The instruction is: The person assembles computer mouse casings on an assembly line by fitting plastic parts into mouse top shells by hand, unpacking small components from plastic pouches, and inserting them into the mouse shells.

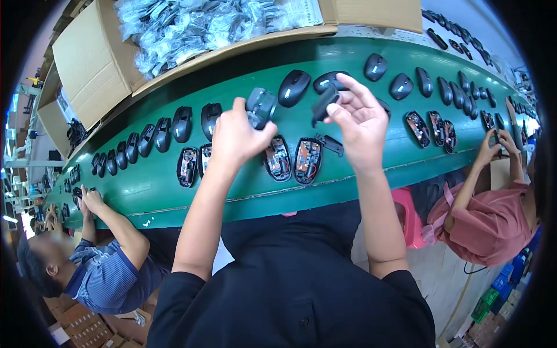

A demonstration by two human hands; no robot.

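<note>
My left hand grips a dark, glossy plastic piece between thumb and fingers; it is partly see-through, and I cannot tell its exact kind. In my right hand, thumb and fingertips pinch a small black plastic part with a thin tab hanging from its lower end. The two pieces are held up apart, above the green bench. Below them lie opened computer mice, one near my left wrist and another between my forearms, with circuit boards showing. A loose dark cover lies beside the latter.
Rows of black mice run along the green bench on both sides. A carton of bagged parts stands at the far edge. A co-worker sits at the left, another at the right, near a pink stool.
</note>
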